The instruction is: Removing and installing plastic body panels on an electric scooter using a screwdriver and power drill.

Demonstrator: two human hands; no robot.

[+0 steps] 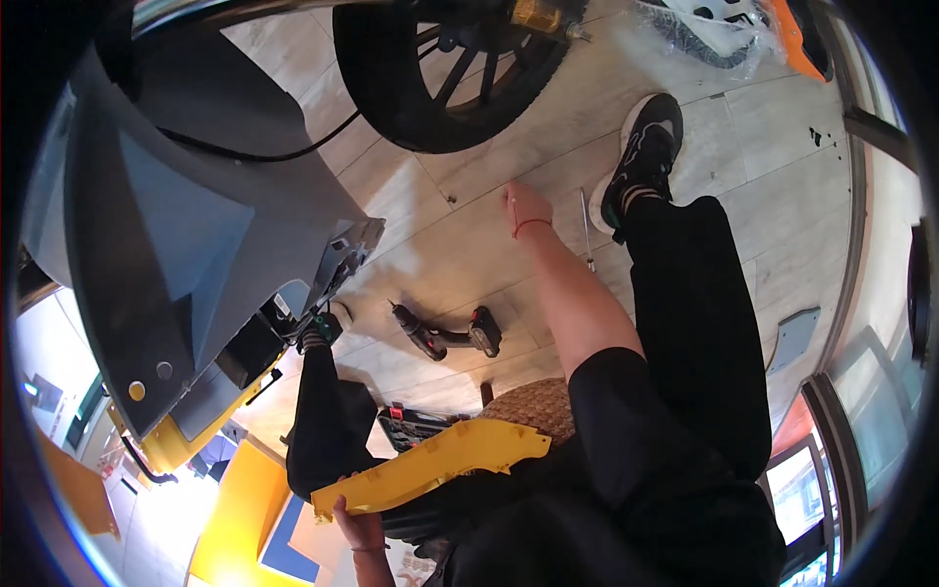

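My left hand [360,528] grips one end of a long yellow plastic panel [430,468], which lies across my lap with its notched end to the right. The thumb rests on the panel's near face, and other fingers are partly hidden behind it. My right hand [528,205], with a red string round the wrist, is stretched far forward over the floor. Its fingers are curled closed, and whatever they hold, if anything, is hidden. Just right of that hand a thin screwdriver [587,230] lies on the floor. A black cordless drill [445,335] lies on its side between my legs.
A large grey vehicle body [186,235] with a yellow lower edge fills the left. A black wheel [460,73] stands at the far side, with a cable [264,157] running toward it. An open tool case [416,426] and woven seat [528,406] are close by. Plastic-wrapped parts [714,34] lie far right.
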